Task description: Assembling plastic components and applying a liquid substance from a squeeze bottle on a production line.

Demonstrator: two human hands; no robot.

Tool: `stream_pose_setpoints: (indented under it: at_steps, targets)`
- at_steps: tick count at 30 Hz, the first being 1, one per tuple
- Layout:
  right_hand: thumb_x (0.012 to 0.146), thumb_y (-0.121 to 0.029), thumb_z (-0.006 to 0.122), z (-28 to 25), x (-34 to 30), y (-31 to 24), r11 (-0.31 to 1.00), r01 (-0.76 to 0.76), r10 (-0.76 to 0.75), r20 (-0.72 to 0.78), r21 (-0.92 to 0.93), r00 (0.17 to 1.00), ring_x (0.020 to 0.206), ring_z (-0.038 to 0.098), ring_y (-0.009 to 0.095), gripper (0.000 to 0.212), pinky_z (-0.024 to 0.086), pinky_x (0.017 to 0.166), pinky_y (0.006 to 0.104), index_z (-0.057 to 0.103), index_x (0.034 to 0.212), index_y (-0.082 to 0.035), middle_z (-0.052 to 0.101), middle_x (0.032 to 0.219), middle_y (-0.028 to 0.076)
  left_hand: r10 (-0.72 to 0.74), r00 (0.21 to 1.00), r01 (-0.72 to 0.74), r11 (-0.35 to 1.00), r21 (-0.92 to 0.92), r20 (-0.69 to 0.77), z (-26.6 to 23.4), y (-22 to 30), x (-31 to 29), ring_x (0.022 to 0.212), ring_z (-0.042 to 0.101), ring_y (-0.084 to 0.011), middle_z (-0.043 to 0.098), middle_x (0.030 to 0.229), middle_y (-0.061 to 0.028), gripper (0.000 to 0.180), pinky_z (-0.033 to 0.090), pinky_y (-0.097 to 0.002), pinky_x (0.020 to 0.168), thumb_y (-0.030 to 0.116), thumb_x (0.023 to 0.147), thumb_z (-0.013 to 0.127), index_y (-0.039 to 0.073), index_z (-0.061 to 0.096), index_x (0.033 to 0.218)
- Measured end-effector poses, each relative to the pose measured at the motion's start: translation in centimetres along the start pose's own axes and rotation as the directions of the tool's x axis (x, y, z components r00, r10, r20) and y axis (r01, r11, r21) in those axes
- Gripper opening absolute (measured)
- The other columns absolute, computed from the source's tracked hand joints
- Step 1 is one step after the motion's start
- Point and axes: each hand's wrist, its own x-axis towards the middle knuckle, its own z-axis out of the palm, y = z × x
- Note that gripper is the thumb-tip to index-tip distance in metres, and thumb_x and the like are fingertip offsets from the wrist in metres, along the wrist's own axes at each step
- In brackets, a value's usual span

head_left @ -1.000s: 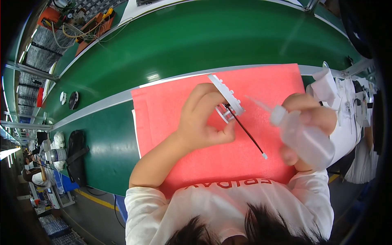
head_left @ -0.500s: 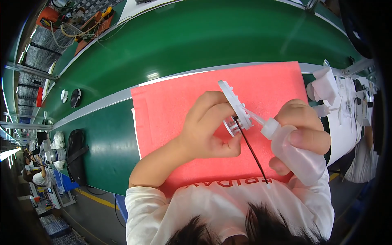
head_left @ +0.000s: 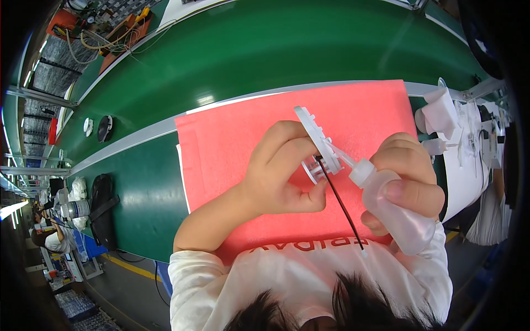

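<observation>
My left hand [head_left: 284,171] is closed on a white round plastic part [head_left: 316,135], which it holds tilted on edge above a pink foam sheet [head_left: 221,143]. A smaller white spool-like piece [head_left: 313,170] sits on the part's hand side. From there a dark cable [head_left: 343,207] runs down toward my shirt, ending in a small pale tip. My right hand [head_left: 408,174] grips a translucent squeeze bottle [head_left: 398,209] with a thin nozzle. The nozzle's tip reaches the face of the white part; whether it touches cannot be told.
Beyond the foam runs a green belt [head_left: 265,49] with a metal edge. A white part and a black round part [head_left: 105,128] lie on it at left. On the right are a white container [head_left: 439,115] and another nozzle bottle [head_left: 435,146]. A black bag [head_left: 102,212] rests at left.
The squeeze bottle and my right hand have shifted slightly left. My left hand and the white part stay nearly in place.
</observation>
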Motion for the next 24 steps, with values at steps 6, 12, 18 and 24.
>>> stream_pose_setpoints:
  at_steps: [6, 12, 18, 24]
  targets:
    - [0.06, -0.017, 0.075, 0.2, -0.1, 0.0, 1.0, 0.024, -0.024, -0.031, -0.004, 0.999, 0.051, 0.049, 0.019, 0.047, 0.034, 0.041, 0.0278, 0.05, 0.098, -0.006, 0.054, 0.08, 0.014, -0.005, 1.0, 0.005, 1.0, -0.007, -0.005, -0.1, -0.1, -0.1, 0.073, 0.052, -0.0248, 0.051, 0.085, -0.0133, 0.046, 0.046, -0.0312, 0.059, 0.004, 0.047, 0.064, 0.001, 0.055, 0.092]
    - [0.059, -0.017, 0.075, 0.4, -0.3, -0.1, 0.997, 0.055, -0.057, -0.034, -0.051, 0.998, 0.049, 0.047, 0.017, 0.047, 0.032, 0.04, 0.0271, 0.05, 0.097, -0.006, 0.053, 0.078, 0.013, -0.065, 0.997, 0.067, 0.997, -0.044, 0.036, -0.4, 0.1, 0.3, 0.07, 0.05, -0.0224, 0.051, 0.084, -0.012, 0.044, 0.045, -0.0297, 0.06, 0.004, 0.049, 0.063, 0.001, 0.053, 0.091]
    - [0.06, -0.017, 0.074, 0.5, -0.2, 0.0, 0.993, 0.08, -0.081, -0.012, -0.091, 0.997, 0.047, 0.046, 0.016, 0.045, 0.031, 0.039, 0.026, 0.049, 0.096, -0.008, 0.053, 0.074, 0.011, -0.258, 0.966, 0.239, 0.887, -0.395, 0.006, -0.1, -0.6, -0.6, 0.075, 0.049, -0.0173, 0.046, 0.09, -0.0096, 0.041, 0.044, -0.0273, 0.064, -0.003, 0.057, 0.058, 0.001, 0.047, 0.097]
    - [0.06, -0.016, 0.073, 1.0, -0.5, 0.5, 0.985, 0.13, -0.138, -0.065, -0.113, 0.988, 0.044, 0.045, 0.014, 0.044, 0.03, 0.037, 0.025, 0.048, 0.096, -0.01, 0.052, 0.072, 0.01, -0.486, 0.868, 0.435, 0.645, -0.629, 0.102, -0.3, -0.1, -0.8, 0.081, 0.05, -0.0149, 0.044, 0.093, -0.0077, 0.041, 0.046, -0.0273, 0.071, -0.007, 0.063, 0.055, 0.0, 0.044, 0.102]
